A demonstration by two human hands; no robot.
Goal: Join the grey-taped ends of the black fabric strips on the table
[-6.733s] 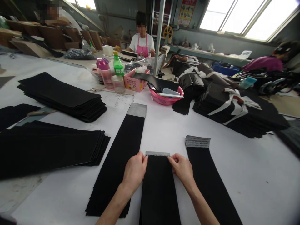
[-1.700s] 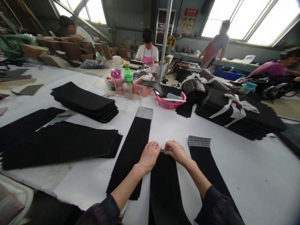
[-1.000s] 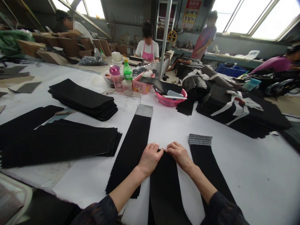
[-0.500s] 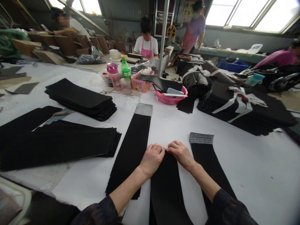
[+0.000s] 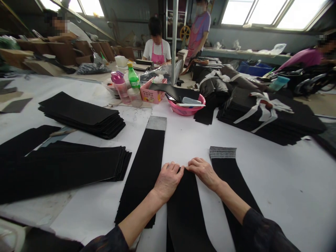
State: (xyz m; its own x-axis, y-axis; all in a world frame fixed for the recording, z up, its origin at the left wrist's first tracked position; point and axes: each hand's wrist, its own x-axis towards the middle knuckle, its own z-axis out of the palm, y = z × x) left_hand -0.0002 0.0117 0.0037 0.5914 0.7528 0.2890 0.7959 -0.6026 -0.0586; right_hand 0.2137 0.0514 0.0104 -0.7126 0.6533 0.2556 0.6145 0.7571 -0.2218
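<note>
Once its grey end had vanished, left hand [image 5: 168, 178] and right hand [image 5: 203, 171] met, flat and gripping nothing, on the far edge of the middle black strip [image 5: 183, 210] on the table [image 5: 275, 182], so the fold looked set

Pink box [image 5: 151, 95] lettering, seemingly illegible

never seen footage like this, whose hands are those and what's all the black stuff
This is one view, from a camera worn on a person's head, looking forward and down. The left hand and right hand are that person's own; both press on the far end of a black strip lying flat on the white table. Nothing is lifted. Beside it lie a left strip and a right strip, each with a grey end. Further left sit stacks of black sheets; a pink basin and a green bottle stand behind.
</note>
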